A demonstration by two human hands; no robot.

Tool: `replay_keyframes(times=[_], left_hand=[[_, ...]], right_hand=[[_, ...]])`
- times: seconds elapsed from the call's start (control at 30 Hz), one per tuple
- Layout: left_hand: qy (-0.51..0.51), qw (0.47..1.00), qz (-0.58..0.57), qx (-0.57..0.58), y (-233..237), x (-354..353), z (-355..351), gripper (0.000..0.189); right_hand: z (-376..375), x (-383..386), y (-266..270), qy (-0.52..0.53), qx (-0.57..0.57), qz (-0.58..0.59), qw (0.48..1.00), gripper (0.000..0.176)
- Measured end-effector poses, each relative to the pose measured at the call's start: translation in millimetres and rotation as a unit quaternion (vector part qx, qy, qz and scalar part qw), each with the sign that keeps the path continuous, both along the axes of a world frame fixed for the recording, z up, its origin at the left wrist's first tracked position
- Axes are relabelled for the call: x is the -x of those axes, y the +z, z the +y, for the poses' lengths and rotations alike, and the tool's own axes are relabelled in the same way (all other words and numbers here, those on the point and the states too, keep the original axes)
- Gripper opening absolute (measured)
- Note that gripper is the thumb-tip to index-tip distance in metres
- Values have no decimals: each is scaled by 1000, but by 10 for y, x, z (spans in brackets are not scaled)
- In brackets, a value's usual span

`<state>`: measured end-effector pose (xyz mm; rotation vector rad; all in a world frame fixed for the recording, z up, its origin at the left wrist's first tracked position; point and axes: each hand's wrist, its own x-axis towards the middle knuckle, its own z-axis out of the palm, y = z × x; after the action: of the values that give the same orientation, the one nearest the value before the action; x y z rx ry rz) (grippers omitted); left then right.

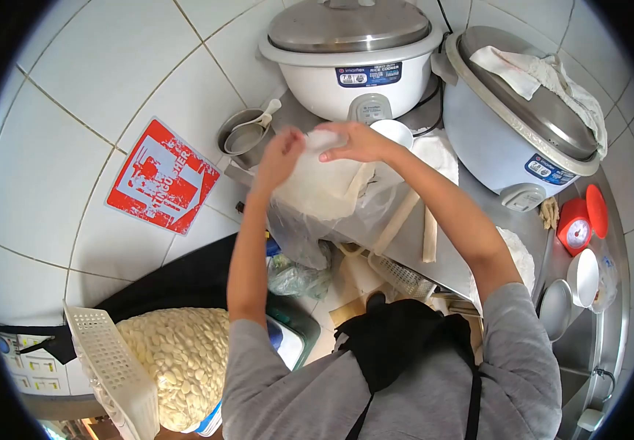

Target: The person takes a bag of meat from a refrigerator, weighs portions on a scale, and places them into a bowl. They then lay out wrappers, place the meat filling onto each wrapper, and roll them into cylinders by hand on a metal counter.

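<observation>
My left hand (pixel 281 160) is raised over the counter's left end, its fingers curled and a little blurred; what they hold, if anything, is hidden. Facing it, my right hand (pixel 363 142) curves its thumb and fingers around a small whitish, translucent thing (pixel 321 140) whose kind I cannot make out. Below both hands lies a cream-coloured cloth or sheet (pixel 317 187), with clear plastic (pixel 298 235) hanging over the counter edge. A white bowl (pixel 394 132) sits just behind my right wrist. To the left stands a metal pot (pixel 230 132) with a light-handled strainer or ladle in it.
Two large rice cookers (pixel 317 77) (pixel 485 136) stand at the back; a white cloth (pixel 511 70) lies on the right one's lid. Wooden sticks (pixel 430 235) rest on the counter. A red scale (pixel 575 229) and bowls are at right. A bag of garlic cloves (pixel 181 359) is lower left.
</observation>
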<state>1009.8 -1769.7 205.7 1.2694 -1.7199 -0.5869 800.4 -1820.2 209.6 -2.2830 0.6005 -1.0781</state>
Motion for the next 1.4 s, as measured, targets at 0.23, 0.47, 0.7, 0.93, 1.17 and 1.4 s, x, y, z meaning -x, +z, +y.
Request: replay_keyframes(times=[0.23,0.47,0.7,0.93,1.17,1.4], left_hand=[[-46,995,82,-36,1310,8,9,13],[-28,997,-53,49,1924,189,56,15],[5,978,-206,-36,2422,413,-57,23],[7,977,-201,-66,2810,525,-4,27],[6,984,-176,-39,2992,490,149,20],[3,981,-192,-19,3173,507,317,20]], right_hand=[[-206,167,1035,40,-129,-1,991,28],[878,1852,868,-149,-37,168,974,24],[2076,3766,-1101,-451,-177,427,763,68],[2211,3850,-1042,-389,-266,283,835,43],[2106,2550,380,-38,-302,233,924,42],[975,995,311,10,-266,18,964,42]])
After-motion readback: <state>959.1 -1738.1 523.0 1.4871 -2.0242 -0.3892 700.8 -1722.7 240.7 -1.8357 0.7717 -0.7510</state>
